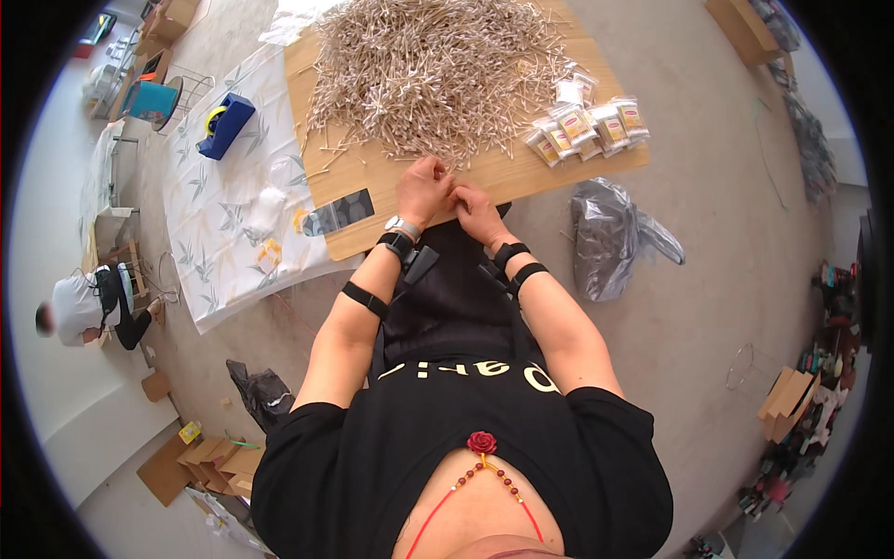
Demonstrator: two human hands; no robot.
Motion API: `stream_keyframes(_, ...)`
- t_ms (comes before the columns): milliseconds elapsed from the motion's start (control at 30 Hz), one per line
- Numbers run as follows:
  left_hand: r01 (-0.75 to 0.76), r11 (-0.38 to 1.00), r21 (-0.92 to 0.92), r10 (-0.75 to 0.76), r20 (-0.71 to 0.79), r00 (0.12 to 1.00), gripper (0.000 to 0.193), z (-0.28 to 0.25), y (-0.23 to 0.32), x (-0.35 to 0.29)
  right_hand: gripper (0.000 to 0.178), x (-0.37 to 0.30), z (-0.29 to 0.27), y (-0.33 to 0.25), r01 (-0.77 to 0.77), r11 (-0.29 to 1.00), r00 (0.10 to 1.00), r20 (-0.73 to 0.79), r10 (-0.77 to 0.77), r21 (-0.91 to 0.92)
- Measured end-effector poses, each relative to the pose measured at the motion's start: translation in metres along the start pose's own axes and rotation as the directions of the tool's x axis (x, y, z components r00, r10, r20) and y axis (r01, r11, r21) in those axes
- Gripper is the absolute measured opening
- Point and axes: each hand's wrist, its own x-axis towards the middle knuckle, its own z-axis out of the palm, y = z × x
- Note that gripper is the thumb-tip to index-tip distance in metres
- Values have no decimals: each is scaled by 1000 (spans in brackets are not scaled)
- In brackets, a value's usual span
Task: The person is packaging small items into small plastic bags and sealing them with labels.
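A large heap of cotton swabs (419, 74) covers much of the wooden board (382, 182). At the board's near edge, right by the heap's lower fringe, my left hand (424, 193) and my right hand (479, 216) are close together. The fingers of both are bent inward and closed, their tips nearly meeting. Whatever is between them is too small or hidden to make out. To the right of the heap lie several small clear packs of cotton swabs (577, 126) with yellow and white labels, some overlapping.
Left of the board, a cloth-covered table (209, 242) bears a blue tape dispenser (225, 126) and white plastic scraps (267, 207). A grey plastic bag (601, 242) lies right of the board. Cardboard boxes (219, 461) stand lower left. Another person (88, 307) sits far left.
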Motion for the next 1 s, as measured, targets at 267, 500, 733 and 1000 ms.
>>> stream_keyframes(267, -23, 995, 99, 25, -21, 999, 20, -5, -23, -9, 8, 0, 4, -4, 6, 1000, 1000, -6, -6, 2)
stream_keyframes(500, -42, 994, 97, 42, -4, 999, 16, -40, -42, -25, 10, -1, 2, -2, -27, 1000, 1000, -6, 27, -13)
stream_keyframes(733, -28, 1000, -2, 28, 33, 999, 10, -50, -56, -57, 12, -1, 7, -7, -18, 999, 999, -30, 17, -32)
stream_keyframes(1000, -85, 995, -53, 82, -62, 995, 10, -43, -56, -74, 13, 5, 24, -17, -157, 981, 973, -190, 135, -109)
